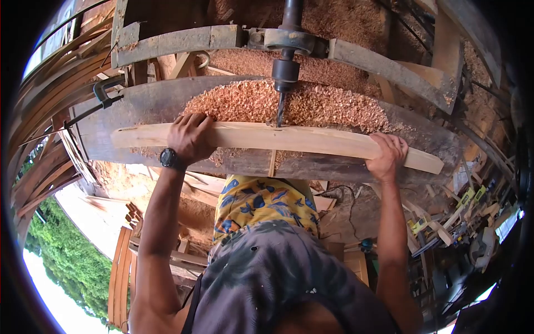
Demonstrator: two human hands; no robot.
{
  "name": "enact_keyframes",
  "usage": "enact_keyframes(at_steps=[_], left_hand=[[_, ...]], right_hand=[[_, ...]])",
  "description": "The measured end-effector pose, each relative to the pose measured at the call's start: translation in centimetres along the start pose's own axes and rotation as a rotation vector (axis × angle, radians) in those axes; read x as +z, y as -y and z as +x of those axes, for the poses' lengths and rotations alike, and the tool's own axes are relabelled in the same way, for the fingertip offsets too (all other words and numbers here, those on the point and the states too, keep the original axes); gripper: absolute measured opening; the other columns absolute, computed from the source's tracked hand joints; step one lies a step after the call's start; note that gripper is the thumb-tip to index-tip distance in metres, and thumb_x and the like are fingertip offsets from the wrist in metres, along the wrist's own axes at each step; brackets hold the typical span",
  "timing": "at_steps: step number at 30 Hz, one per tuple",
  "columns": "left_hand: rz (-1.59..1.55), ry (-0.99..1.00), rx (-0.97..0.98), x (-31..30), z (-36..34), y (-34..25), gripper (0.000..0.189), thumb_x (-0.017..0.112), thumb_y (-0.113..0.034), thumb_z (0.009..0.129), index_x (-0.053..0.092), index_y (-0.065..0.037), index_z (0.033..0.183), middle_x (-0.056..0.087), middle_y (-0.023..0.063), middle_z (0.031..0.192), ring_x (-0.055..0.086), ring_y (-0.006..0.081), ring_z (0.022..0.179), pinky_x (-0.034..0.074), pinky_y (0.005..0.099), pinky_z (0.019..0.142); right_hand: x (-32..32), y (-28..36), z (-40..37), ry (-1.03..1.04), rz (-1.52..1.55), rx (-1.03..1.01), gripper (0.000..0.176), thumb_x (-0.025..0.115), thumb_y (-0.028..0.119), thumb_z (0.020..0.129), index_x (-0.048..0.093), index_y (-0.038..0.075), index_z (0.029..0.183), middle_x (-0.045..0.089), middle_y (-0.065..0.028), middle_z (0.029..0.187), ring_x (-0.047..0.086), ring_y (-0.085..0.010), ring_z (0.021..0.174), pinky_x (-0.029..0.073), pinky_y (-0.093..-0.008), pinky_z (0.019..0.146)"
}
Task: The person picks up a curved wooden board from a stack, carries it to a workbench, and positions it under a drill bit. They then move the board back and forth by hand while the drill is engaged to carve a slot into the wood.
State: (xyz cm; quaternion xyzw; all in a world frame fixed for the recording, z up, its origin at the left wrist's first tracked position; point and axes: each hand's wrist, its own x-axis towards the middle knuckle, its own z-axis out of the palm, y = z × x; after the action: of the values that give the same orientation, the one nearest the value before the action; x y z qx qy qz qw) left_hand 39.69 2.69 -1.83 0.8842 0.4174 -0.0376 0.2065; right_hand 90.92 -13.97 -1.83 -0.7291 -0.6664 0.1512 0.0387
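Nearest us is our tie-dyed shirt (267,273). Our left hand (192,138) and right hand (387,156) grip the curved wooden piece (300,139) near its two ends, fingers closed over it. Between the hands, the drill bit (280,108) meets the wood's far edge. Just beyond them, we see wood chips (239,100) heaped on the bench (144,100). A clamp (102,93) sits left of our left hand; long curved strips (61,89) lie farther left.
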Motion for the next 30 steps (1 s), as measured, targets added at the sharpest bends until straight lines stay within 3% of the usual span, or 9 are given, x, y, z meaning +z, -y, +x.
enact_keyframes(at_steps=[8,10,16,18,22,23,30], left_hand=[[0.009,0.006,0.018,-0.2,0.8,0.3,0.046,0.087,-0.029,0.065,0.069,-0.014,0.105,0.068,0.0081,0.099,0.07,0.0314,0.095,0.058,0.0458,0.084],[0.019,0.004,0.013,-0.2,0.5,0.0,0.045,0.087,-0.029,0.065,0.069,-0.014,0.104,0.068,0.0079,0.099,0.07,0.0314,0.095,0.057,0.0459,0.083],[-0.04,-0.091,-0.019,1.2,-0.9,-0.1,0.045,0.087,-0.03,0.065,0.07,-0.013,0.104,0.07,0.0086,0.103,0.07,0.032,0.095,0.057,0.0463,0.084],[-0.044,-0.034,-0.02,1.7,-2.7,-0.2,0.048,0.087,-0.03,0.065,0.071,-0.013,0.107,0.071,0.009,0.105,0.07,0.0324,0.094,0.057,0.0465,0.083],[-0.047,-0.048,-0.013,1.5,-3.2,-0.3,0.047,0.084,-0.028,0.065,0.072,-0.014,0.108,0.071,0.0088,0.105,0.07,0.032,0.094,0.058,0.047,0.08],[-0.051,-0.093,0.02,1.0,-2.8,-0.4,0.044,0.085,-0.02,0.064,0.071,-0.015,0.106,0.071,0.0071,0.099,0.071,0.0322,0.087,0.059,0.0453,0.076],[-0.054,-0.097,0.038,0.6,-2.2,0.1,0.045,0.086,-0.02,0.064,0.072,-0.016,0.106,0.071,0.0062,0.099,0.072,0.0316,0.088,0.059,0.0453,0.076]], right_hand=[[0.1,-0.6,0.8,-0.003,0.003,0.006,0.046,0.082,0.013,0.062,0.08,0.017,0.107,0.077,0.0016,0.117,0.067,-0.0238,0.112,0.038,-0.0449,0.112],[0.1,-0.5,1.3,-0.007,0.015,0.007,0.052,0.08,0.01,0.058,0.079,0.016,0.109,0.076,-0.0009,0.118,0.066,-0.0255,0.115,0.038,-0.0439,0.112],[-0.4,0.5,-0.3,0.023,-0.006,0.06,0.043,0.085,0.016,0.067,0.08,0.017,0.109,0.076,-0.0001,0.116,0.067,-0.0253,0.113,0.039,-0.0425,0.11],[0.0,1.1,-2.4,0.036,0.016,0.089,0.052,0.088,0.016,0.061,0.079,0.016,0.112,0.075,-0.0025,0.118,0.066,-0.0257,0.116,0.04,-0.043,0.109],[1.0,1.9,-4.9,-0.006,0.0,0.083,0.052,0.09,0.018,0.061,0.079,0.015,0.112,0.075,-0.0037,0.118,0.066,-0.0265,0.116,0.039,-0.0442,0.107],[1.1,1.7,-5.0,0.006,-0.005,0.083,0.05,0.09,0.018,0.063,0.079,0.015,0.111,0.075,-0.0044,0.118,0.066,-0.0274,0.115,0.04,-0.0451,0.107],[1.1,2.2,-3.8,-0.024,0.016,0.07,0.044,0.083,0.015,0.065,0.08,0.015,0.109,0.076,-0.0026,0.116,0.067,-0.0257,0.112,0.039,-0.0464,0.108]])
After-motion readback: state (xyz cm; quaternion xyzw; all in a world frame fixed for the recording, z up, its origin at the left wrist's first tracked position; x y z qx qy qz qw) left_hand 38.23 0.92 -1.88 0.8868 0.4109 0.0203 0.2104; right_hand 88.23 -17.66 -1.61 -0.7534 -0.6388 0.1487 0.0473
